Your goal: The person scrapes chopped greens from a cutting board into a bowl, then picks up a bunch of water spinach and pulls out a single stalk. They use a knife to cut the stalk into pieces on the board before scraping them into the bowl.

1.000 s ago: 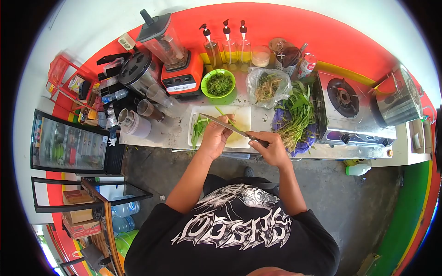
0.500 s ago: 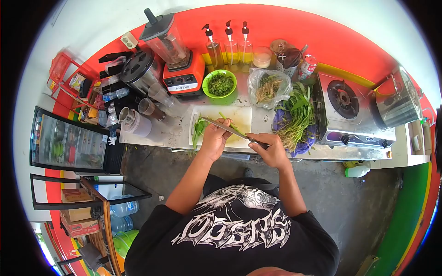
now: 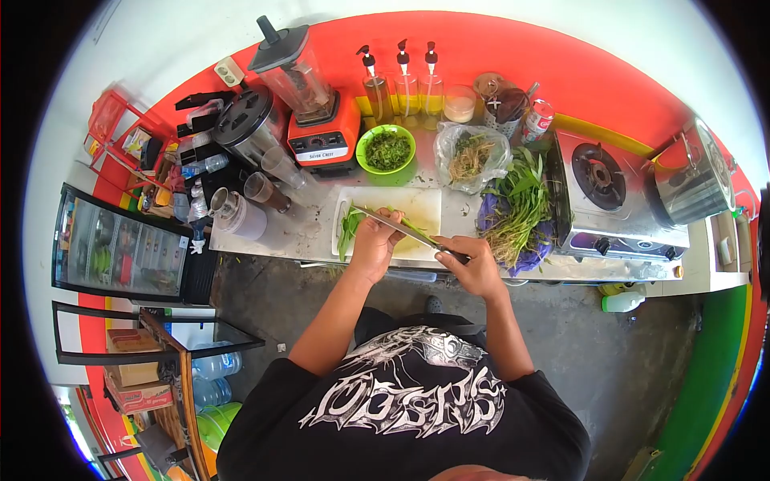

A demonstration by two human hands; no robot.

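Board, white and rectangular (image 3: pixel 430 207), lies beneath the grip. Your right hand (image 3: pixel 476 264) clenches the dark handle of a long steel knife (image 3: pixel 401 227); between your hands, a slender green stem (image 3: pixel 417 230), pinched by your left hand (image 3: pixel 374 244), has swung close alongside the blade, apparently positioned for knife work.

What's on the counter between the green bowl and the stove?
The head view shows a clear plastic bag with roots in it, then leafy green stems on purple plastic.
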